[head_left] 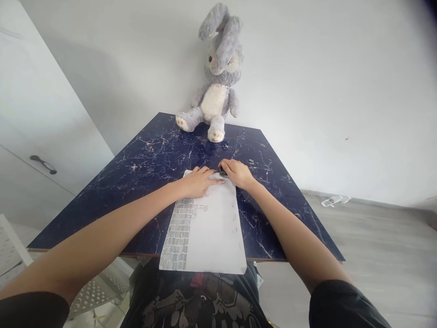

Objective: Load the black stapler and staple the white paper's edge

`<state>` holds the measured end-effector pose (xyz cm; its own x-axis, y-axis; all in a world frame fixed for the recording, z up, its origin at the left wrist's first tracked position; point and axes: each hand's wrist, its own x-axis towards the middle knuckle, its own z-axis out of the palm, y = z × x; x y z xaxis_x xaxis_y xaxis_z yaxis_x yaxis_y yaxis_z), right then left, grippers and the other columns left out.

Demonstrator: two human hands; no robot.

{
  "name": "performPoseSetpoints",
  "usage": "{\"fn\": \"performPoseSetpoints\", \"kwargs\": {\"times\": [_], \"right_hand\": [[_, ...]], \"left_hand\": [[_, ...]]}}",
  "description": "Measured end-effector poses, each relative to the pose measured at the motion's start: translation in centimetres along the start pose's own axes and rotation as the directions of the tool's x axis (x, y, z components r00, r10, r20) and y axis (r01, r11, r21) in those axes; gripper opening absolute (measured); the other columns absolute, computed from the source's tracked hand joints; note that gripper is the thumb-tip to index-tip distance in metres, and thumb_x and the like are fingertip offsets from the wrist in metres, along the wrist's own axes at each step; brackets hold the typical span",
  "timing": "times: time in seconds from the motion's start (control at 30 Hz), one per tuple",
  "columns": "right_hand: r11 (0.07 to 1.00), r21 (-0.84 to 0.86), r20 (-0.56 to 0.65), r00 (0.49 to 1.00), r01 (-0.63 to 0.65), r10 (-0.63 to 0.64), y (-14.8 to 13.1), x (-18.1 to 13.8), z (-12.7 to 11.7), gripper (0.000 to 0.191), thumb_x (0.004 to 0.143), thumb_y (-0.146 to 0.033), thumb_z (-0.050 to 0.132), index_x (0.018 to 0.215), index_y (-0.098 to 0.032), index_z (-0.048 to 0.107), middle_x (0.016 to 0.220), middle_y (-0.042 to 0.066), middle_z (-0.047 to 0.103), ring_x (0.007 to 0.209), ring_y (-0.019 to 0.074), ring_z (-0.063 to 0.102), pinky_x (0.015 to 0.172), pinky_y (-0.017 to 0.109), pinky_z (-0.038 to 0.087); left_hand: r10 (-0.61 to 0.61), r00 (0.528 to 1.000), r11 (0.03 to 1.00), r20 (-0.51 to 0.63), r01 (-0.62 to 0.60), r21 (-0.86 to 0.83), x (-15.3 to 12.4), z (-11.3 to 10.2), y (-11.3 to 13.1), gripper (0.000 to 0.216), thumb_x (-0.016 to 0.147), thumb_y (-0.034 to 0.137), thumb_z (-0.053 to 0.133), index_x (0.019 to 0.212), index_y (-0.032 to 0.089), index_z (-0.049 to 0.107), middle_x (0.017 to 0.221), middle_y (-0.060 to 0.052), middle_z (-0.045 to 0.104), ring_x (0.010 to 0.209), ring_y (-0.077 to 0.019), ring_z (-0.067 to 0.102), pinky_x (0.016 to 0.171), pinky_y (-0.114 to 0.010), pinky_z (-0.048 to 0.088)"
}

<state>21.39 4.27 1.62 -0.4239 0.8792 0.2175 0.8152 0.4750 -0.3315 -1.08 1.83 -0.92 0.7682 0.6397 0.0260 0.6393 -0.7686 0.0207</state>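
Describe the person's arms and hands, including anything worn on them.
The left hand and right hand are ungloved, and both forearms are bare, with no watch or bracelet showing. The left sleeve and right sleeve are black and short, with no markings visible.

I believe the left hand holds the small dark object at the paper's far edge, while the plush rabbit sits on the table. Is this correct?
Not quite: the head view shows the right hand holding the small dark object; the left hand rests on the paper. The rest stands.
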Motion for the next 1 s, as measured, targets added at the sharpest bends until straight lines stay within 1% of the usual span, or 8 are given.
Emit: {"fn": "performPoseSetpoints", "kwargs": {"times": [0.27, 0.37, 0.5, 0.57, 0.63, 0.77, 0.9, 1.0], "right_hand": [[0.949, -0.315, 0.045, 0.999, 0.019, -0.005, -1.2, 0.0, 0.6, 0.039, 0.113, -0.037, 0.030, 0.105, -0.022, 0.065, 0.102, 0.007, 0.072, 0.096, 0.0228, 0.064, 0.072, 0.030, 0.038], [0.896, -0.434, 0.064, 0.996, 0.090, -0.069, -1.5, 0.0, 1.2, 0.041, 0.113, -0.035, 0.028, 0.105, -0.019, 0.065, 0.108, 0.011, 0.070, 0.102, 0.0255, 0.062, 0.076, 0.033, 0.038], [0.829, -0.534, 0.079, 0.986, 0.165, -0.145, -2.0, -0.2, 1.9, 0.041, 0.112, -0.036, 0.030, 0.108, -0.015, 0.065, 0.113, 0.016, 0.067, 0.107, 0.0306, 0.058, 0.080, 0.036, 0.039], [0.834, -0.526, 0.062, 0.986, 0.164, -0.155, -1.9, -0.3, 1.8, 0.041, 0.112, -0.035, 0.029, 0.107, -0.014, 0.064, 0.110, 0.016, 0.067, 0.105, 0.0304, 0.059, 0.080, 0.036, 0.039], [0.878, -0.448, 0.050, 0.986, 0.167, -0.161, -1.4, -0.3, 1.2, 0.039, 0.113, -0.036, 0.028, 0.109, -0.016, 0.062, 0.110, 0.014, 0.068, 0.105, 0.0283, 0.060, 0.078, 0.034, 0.040], [0.957, -0.252, 0.105, 0.987, 0.146, -0.123, 0.1, -0.4, -0.8, 0.027, 0.109, -0.043, 0.044, 0.122, -0.022, 0.054, 0.112, 0.009, 0.071, 0.095, 0.0256, 0.066, 0.070, 0.029, 0.039], [0.961, -0.264, 0.166, 0.986, 0.078, -0.034, 1.6, -0.3, -2.1, 0.026, 0.104, -0.041, 0.051, 0.122, -0.023, 0.053, 0.106, 0.010, 0.073, 0.087, 0.0286, 0.068, 0.069, 0.031, 0.039], [0.949, -0.315, 0.117, 0.991, -0.029, 0.069, 3.2, -0.2, -2.7, 0.028, 0.103, -0.043, 0.051, 0.122, -0.021, 0.054, 0.107, 0.013, 0.074, 0.089, 0.0316, 0.069, 0.072, 0.033, 0.042]], "left_hand": [[0.030, 0.999, 0.997, -0.040, -0.027, 0.070, 0.1, 0.0, 0.2, 0.068, 0.095, 0.012, 0.048, 0.157, 0.041, 0.044, 0.155, -0.011, 0.046, 0.131, -0.0347, 0.043, 0.103, -0.049, 0.038], [0.033, 0.999, 0.996, -0.024, -0.031, 0.085, 0.1, 0.0, 0.3, 0.070, 0.094, 0.010, 0.048, 0.155, 0.044, 0.046, 0.152, -0.010, 0.049, 0.128, -0.0331, 0.044, 0.101, -0.048, 0.040], [0.028, 0.999, 0.997, -0.031, -0.026, 0.066, 0.1, -0.1, 0.3, 0.067, 0.094, 0.010, 0.049, 0.153, 0.042, 0.051, 0.147, -0.013, 0.053, 0.125, -0.0343, 0.046, 0.099, -0.049, 0.041], [0.031, 0.999, 0.997, -0.030, -0.029, 0.067, 0.0, 0.0, 0.2, 0.066, 0.094, 0.009, 0.048, 0.151, 0.042, 0.053, 0.146, -0.013, 0.053, 0.126, -0.0346, 0.046, 0.099, -0.050, 0.041], [0.038, 0.999, 0.997, -0.016, -0.036, 0.073, 0.0, 0.0, 0.0, 0.064, 0.096, 0.011, 0.046, 0.151, 0.044, 0.053, 0.151, -0.012, 0.050, 0.128, -0.0350, 0.046, 0.100, -0.050, 0.040], [0.040, 0.999, 0.999, 0.000, -0.040, 0.035, -0.1, 0.2, -0.4, 0.068, 0.098, 0.013, 0.045, 0.155, 0.049, 0.044, 0.163, -0.006, 0.040, 0.136, -0.0370, 0.041, 0.103, -0.051, 0.038], [0.016, 0.999, 1.000, 0.033, -0.016, -0.022, -0.1, 0.2, -0.6, 0.068, 0.099, 0.012, 0.043, 0.156, 0.049, 0.042, 0.168, -0.003, 0.034, 0.143, -0.0374, 0.037, 0.108, -0.053, 0.034], [0.004, 1.000, 0.998, 0.018, -0.003, -0.059, -0.3, 0.2, -0.7, 0.062, 0.101, 0.017, 0.041, 0.156, 0.044, 0.044, 0.169, -0.003, 0.032, 0.146, -0.0365, 0.035, 0.112, -0.054, 0.032]]}}
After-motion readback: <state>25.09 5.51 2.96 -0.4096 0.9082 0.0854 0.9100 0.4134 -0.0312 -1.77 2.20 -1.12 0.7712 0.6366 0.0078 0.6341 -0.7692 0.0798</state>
